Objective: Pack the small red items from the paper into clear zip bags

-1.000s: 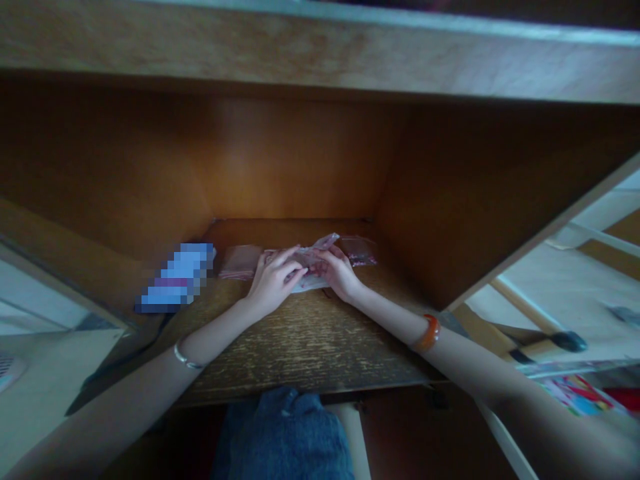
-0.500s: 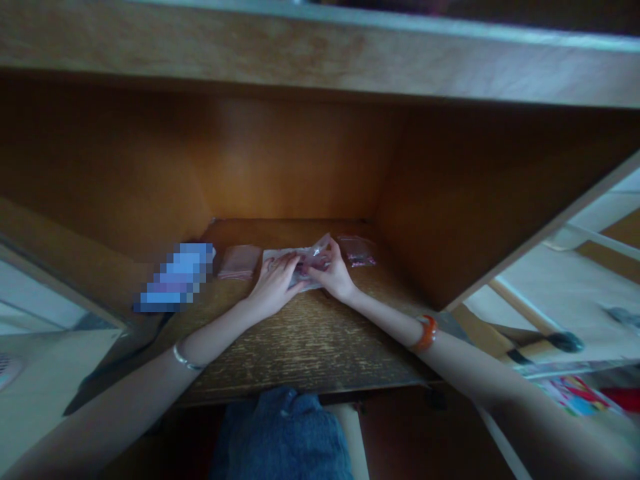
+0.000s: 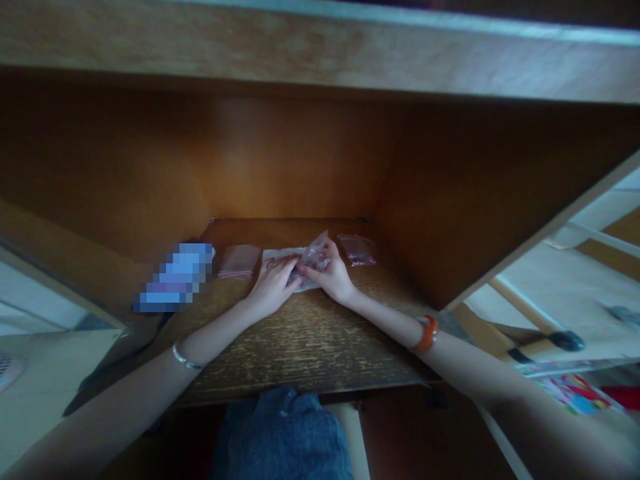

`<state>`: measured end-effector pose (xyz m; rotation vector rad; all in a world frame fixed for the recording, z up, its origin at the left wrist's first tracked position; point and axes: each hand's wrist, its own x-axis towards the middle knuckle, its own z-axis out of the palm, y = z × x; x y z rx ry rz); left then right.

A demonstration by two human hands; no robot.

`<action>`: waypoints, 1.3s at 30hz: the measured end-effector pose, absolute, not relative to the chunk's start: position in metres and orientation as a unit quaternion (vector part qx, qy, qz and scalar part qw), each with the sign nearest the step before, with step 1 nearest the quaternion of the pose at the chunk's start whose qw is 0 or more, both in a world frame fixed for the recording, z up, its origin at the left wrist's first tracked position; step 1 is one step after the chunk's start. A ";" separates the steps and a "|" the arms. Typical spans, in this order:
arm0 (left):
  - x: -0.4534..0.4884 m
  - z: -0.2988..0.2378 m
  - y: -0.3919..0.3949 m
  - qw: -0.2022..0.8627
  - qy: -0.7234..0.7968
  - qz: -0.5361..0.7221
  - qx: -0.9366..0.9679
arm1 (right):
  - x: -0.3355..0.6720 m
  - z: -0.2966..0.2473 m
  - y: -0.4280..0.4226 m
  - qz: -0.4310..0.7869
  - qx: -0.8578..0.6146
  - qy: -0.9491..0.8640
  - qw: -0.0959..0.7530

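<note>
A clear plastic bag stands tilted up from a white sheet on the worn wooden desktop. My right hand is closed on the bag, pinching it between thumb and fingers. Over the left part of the sheet lies my left hand, its fingers curled in toward the lower end of the bag and their tips close to the right thumb. What those fingertips hold is too small to make out. Small reddish bits show dimly between the two hands.
A stack of clear bags lies left of the sheet, and filled small bags lie to its right. Farther left is a blurred-out phone-like device with a dark cable. Wooden side walls and an overhead shelf edge enclose the desktop.
My right thumb has shifted slightly left, toward the left fingertips, and the bag leans slightly more to the left. The left thumb has drawn in a little. All else stays put.
</note>
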<state>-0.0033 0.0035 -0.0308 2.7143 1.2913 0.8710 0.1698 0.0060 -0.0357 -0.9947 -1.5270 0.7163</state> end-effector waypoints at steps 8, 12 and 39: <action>-0.004 -0.022 0.004 -0.004 0.437 0.356 0.826 | 0.167 -0.028 -0.002 0.201 -0.436 -0.661 0.577; -0.004 -0.017 0.004 0.036 0.416 0.417 0.807 | 0.168 -0.024 -0.005 0.214 -0.420 -0.652 0.594; -0.003 -0.020 -0.002 0.121 0.376 0.655 0.645 | 0.168 -0.012 -0.021 0.221 -0.383 -0.712 0.546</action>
